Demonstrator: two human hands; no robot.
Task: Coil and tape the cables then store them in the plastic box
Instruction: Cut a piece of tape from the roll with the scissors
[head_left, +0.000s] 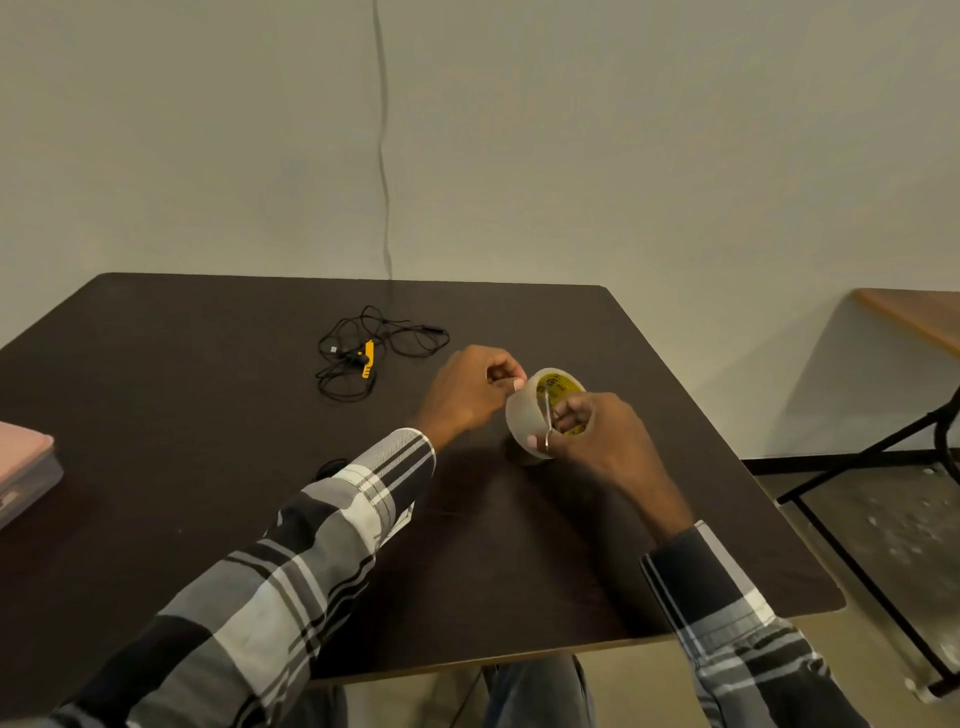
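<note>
Head view: both hands (524, 410) grip the tape (540, 410) above the bench (208, 415); best to peel slowly, keeping the strip untwisted.

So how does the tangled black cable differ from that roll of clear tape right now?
The tangled black cable lies loose and untouched on the dark table; the roll of clear tape is held up in both hands, left hand and right hand. The cable is thin, dark and sprawling; the tape is a compact, pale ring. Both sit over the same table.
</note>
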